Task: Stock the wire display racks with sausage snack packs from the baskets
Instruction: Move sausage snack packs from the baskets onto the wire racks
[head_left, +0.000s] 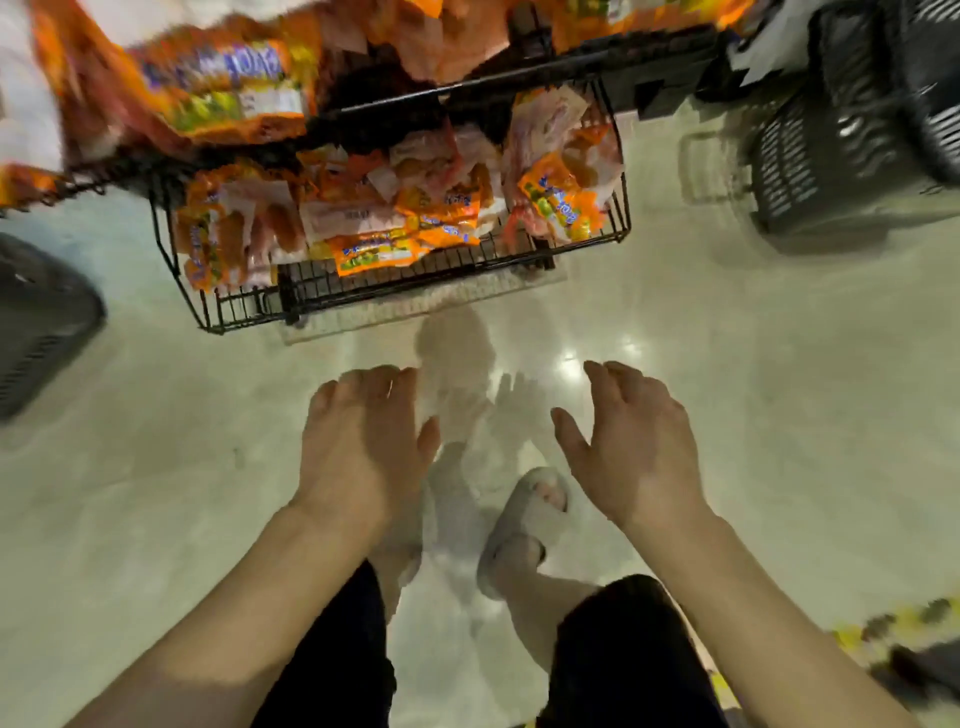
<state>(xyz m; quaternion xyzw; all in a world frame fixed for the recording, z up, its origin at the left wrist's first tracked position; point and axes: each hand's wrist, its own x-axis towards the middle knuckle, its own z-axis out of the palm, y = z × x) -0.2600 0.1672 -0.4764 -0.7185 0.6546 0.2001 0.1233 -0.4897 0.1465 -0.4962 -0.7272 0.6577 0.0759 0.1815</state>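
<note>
From the head view, both arms reach forward over a glossy pale floor. The left hand is released, palm down, with its fingers loosely spread and nothing in them. The right hand is just as slack, thumb out to the side, and also holds nothing. The two hands hang apart from each other and well short of the shelving.

Ahead of them stands the lower wire rack, a black tray. Orange sausage snack packs are heaped loosely in it from its left edge to its right edge, some face up and some overturned. One pack lies near the front edge at the middle. Above the tray's back edge is an upper tier with more orange packs, too blurred to read.

A black plastic basket sits on the floor beyond the rack's right edge. A second dark basket shows at the left, near the rack's front left corner. What either one holds cannot be made out.

Below the hands are dark trouser legs and a pale slipper on one foot.
</note>
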